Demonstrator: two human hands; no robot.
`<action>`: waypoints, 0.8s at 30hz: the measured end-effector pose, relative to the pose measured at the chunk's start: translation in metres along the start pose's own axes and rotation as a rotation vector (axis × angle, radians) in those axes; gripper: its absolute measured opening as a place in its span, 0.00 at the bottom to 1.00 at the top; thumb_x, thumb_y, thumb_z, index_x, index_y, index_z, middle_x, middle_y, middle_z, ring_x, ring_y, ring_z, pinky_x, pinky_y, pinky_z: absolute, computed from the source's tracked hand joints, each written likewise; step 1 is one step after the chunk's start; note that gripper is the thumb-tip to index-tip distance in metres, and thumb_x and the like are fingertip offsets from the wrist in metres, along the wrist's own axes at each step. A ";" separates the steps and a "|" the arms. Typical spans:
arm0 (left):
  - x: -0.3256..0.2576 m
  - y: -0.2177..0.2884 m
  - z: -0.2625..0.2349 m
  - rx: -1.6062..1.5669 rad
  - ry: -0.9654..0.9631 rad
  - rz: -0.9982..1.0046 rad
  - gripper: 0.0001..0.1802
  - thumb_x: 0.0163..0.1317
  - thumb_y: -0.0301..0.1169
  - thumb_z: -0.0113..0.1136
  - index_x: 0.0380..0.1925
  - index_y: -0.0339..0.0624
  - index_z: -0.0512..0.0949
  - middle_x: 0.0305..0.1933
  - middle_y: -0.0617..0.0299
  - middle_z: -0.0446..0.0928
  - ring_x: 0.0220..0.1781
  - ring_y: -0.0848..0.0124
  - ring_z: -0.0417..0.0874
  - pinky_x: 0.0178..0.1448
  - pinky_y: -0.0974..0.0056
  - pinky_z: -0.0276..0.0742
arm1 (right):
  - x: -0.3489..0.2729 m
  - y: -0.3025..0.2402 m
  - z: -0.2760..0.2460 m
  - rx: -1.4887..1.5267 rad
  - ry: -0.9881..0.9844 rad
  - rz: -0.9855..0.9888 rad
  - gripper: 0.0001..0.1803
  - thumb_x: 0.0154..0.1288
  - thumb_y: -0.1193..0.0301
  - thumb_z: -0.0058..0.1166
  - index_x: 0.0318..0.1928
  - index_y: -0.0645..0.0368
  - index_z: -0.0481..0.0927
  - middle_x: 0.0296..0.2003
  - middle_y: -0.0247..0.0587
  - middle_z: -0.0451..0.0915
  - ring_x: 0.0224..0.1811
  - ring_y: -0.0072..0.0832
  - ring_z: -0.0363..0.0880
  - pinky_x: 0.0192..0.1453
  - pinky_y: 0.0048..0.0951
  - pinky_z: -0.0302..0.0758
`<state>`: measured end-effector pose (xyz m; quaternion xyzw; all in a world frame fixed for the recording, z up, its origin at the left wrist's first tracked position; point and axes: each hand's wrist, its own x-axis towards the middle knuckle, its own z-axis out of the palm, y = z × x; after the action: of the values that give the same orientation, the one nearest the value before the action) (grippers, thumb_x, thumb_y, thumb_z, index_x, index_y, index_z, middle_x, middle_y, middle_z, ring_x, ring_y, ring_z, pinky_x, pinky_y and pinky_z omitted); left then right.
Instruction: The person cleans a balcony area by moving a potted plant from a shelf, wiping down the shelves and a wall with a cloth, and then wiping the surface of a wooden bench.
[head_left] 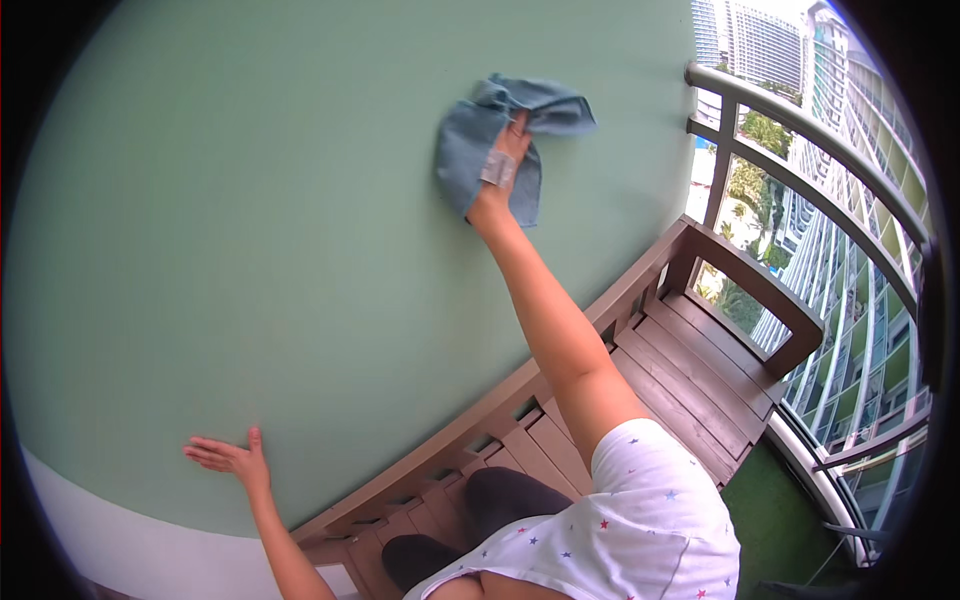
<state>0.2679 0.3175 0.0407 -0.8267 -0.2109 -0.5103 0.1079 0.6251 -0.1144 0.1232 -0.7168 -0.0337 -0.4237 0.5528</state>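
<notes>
My right arm stretches up to a green wall (330, 250), where my right hand (512, 148) presses a blue-grey cloth (468, 150) against the surface. The cloth bunches around the fingers, hiding their tips, and its loose corners spread to both sides. A greyish patch or band shows near the wrist. Lower down on the left, my left hand (235, 458) lies flat on or close to the same wall, its fingers stretched out and the thumb apart, holding nothing.
Below me a brown slatted bench (690, 360) runs along the wall, its armrest (755, 285) at the right end. My knees (510, 500) are over its seat. A metal balcony railing (830, 130) rises at the right, with tall buildings beyond. Green flooring (765, 510) lies beside the bench.
</notes>
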 end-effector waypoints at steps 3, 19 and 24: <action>-0.004 -0.007 -0.006 -0.004 -0.013 -0.006 0.66 0.52 0.71 0.50 0.71 0.40 0.27 0.75 0.43 0.17 0.77 0.49 0.20 0.74 0.40 0.22 | 0.024 -0.123 -0.021 0.082 0.111 -1.004 0.26 0.55 0.61 0.51 0.57 0.45 0.74 0.58 0.38 0.71 0.69 0.43 0.59 0.72 0.53 0.52; -0.004 0.026 0.044 -0.138 -0.037 -0.002 0.68 0.49 0.74 0.49 0.70 0.40 0.24 0.73 0.40 0.15 0.76 0.45 0.20 0.73 0.38 0.26 | -0.020 0.394 -0.116 -0.026 0.373 0.048 0.30 0.68 0.69 0.44 0.67 0.64 0.56 0.63 0.48 0.63 0.64 0.36 0.63 0.70 0.30 0.56; 0.009 -0.023 -0.019 0.080 -0.073 0.043 0.69 0.51 0.73 0.48 0.69 0.36 0.22 0.73 0.40 0.14 0.76 0.47 0.17 0.74 0.42 0.23 | -0.258 0.078 0.036 -0.088 -0.028 -0.319 0.27 0.60 0.58 0.47 0.59 0.55 0.71 0.64 0.48 0.63 0.70 0.58 0.51 0.71 0.61 0.39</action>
<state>0.2459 0.3322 0.0563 -0.8442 -0.2173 -0.4684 0.1439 0.5210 -0.0066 -0.1037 -0.7317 -0.1364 -0.4969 0.4462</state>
